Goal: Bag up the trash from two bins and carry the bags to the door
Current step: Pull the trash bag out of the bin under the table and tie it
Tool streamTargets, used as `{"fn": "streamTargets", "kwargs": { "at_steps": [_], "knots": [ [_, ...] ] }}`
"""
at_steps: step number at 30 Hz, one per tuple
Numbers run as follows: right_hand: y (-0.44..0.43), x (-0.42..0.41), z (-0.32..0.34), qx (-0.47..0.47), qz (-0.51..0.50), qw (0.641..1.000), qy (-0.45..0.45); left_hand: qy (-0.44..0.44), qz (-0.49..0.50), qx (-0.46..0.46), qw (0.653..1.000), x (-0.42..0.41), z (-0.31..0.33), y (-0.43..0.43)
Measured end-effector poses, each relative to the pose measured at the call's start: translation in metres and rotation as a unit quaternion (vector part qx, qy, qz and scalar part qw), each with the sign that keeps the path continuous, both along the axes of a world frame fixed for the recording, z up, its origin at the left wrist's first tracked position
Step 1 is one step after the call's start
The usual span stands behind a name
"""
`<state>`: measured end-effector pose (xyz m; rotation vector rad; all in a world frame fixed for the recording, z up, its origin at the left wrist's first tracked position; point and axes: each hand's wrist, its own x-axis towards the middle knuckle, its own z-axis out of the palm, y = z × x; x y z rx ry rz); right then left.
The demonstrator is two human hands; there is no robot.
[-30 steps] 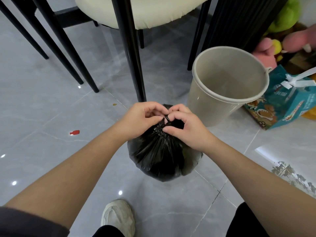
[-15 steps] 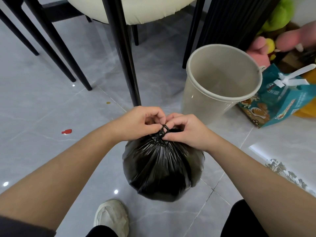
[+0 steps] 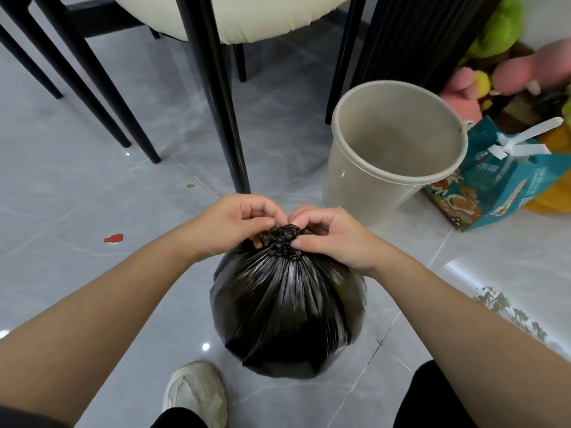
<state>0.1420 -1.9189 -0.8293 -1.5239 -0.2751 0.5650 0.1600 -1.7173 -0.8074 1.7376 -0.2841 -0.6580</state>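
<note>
Far to the left of the black trash bag [image 3: 287, 313], a small red scrap [image 3: 113, 238] lies on the grey tiled floor [image 3: 92, 180], well apart from the bag. Beyond the bag and to its upper left stand the black legs of a chair [image 3: 216, 97] with a cream seat; the nearest leg comes down just behind the bag's top. Below the bag and a little to its left, a pale sneaker [image 3: 194, 393] is planted on the tiles. The left hand [image 3: 234, 220] meets the bag's gathered neck from the left, its fingers curled and pinching the twisted black plastic at the knot [image 3: 282, 239]. The bag itself sits in the middle, full and rounded, its plastic drawn up in tight pleats to that knot; whether it rests on the tiles or hangs from the hands is not clear. The right hand [image 3: 333, 236] grips the same knot from the right, thumb and curled fingers closed on the plastic, fingertips touching those of the other hand. Up and to the right of the bag stands a beige round bin [image 3: 349, 186], near it but not touching. Further right of the bag lies a teal printed package [image 3: 500, 186] with a white ribbon handle, and beyond that, plush toys [image 3: 494, 35] in green and pink.
</note>
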Motion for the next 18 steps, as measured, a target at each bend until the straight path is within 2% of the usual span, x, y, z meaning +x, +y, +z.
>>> {"fn": "streamTargets", "kwargs": {
  "at_steps": [7, 14, 18],
  "knots": [
    [-0.003, 0.002, 0.002, 0.073, -0.035, 0.994, 0.069, -0.111, 0.073, 0.012, 0.991, -0.005, -0.004, -0.018],
    [-0.008, -0.002, -0.002, 0.074, -0.051, 0.991, 0.099, -0.1, 0.003, 0.018, 0.995, -0.01, -0.009, -0.024],
    [-0.009, -0.001, -0.005, 0.108, -0.093, 0.976, 0.165, -0.13, 0.006, 0.043, 0.99, -0.015, -0.017, -0.023]
  ]
}}
